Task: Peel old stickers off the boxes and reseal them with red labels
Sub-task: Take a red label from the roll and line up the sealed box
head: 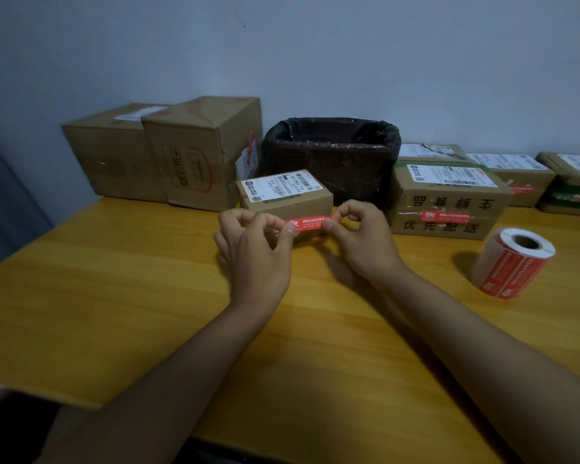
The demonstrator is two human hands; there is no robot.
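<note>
A red label [308,223] is stretched level between my two hands, just in front of a small cardboard box [287,195] with a white shipping sticker on top. My left hand [255,249] pinches the label's left end between thumb and forefinger. My right hand [359,239] pinches its right end the same way. A roll of red labels [513,262] lies on its side on the wooden table [114,296] to the right.
A bin lined with a black bag [332,155] stands behind the small box. Two large boxes [168,149] sit at the back left. A box with a red label on its front [449,202] and several flatter boxes [529,175] line the back right.
</note>
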